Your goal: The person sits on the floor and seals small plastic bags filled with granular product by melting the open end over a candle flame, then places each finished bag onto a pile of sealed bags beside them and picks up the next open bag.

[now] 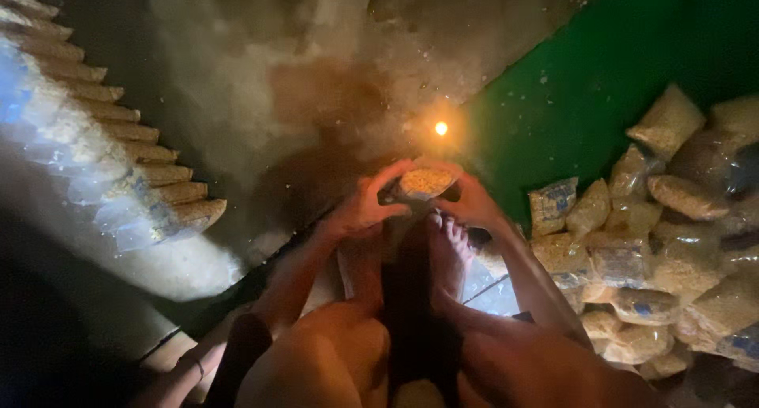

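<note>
My left hand (365, 204) and my right hand (472, 202) together hold a small clear packet of yellowish grain (424, 183), fingers curled round its two sides. They hold it just in front of my bare feet (447, 250), close to a small candle flame (441, 128) burning on the floor. My knees and shins fill the lower middle of the view.
A heap of filled packets (656, 250) lies at the right on a green sheet (585, 92). A neat overlapping row of packets (118, 147) runs along the left. The stained concrete floor (300, 76) is dim. Another person's arm with a bracelet (186, 368) shows bottom left.
</note>
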`<state>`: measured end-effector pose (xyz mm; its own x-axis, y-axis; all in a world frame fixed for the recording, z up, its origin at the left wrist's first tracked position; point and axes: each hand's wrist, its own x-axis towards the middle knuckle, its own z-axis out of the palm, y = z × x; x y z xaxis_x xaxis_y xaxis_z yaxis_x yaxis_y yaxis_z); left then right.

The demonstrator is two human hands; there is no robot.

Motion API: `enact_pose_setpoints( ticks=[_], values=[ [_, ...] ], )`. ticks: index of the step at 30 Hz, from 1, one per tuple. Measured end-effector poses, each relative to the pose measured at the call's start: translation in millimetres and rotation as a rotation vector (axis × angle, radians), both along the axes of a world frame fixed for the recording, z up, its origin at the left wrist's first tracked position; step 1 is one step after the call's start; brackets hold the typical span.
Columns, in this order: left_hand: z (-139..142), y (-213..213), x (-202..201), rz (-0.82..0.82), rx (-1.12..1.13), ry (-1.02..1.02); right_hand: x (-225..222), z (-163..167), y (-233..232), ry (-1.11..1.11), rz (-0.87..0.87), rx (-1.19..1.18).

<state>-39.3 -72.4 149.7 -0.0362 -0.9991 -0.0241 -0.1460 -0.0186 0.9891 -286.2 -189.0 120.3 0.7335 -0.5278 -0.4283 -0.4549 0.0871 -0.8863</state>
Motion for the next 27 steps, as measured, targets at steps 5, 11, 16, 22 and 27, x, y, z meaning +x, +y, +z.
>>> enact_pose_setpoints(
  ticks=[5, 11, 16, 22, 27],
  values=[
    [-28, 7, -18, 0.1, 0.112, 0.027, -7, 17, -12, -0.168, 0.097, -0.011],
    [-46, 5, -40, 0.26, 0.017, 0.036, -17, 38, -20, -0.101, 0.004, 0.207],
    [-68, 20, -61, 0.444, -0.044, 0.215, -31, 2, 9, -0.097, -0.21, -0.035],
    [-78, 23, -71, 0.62, 0.128, 0.182, -21, -24, 34, -0.131, -0.641, 0.391],
    [-61, 32, -60, 0.468, -0.202, 0.051, -39, 14, 34, -0.309, -0.324, -0.015]
  ],
)
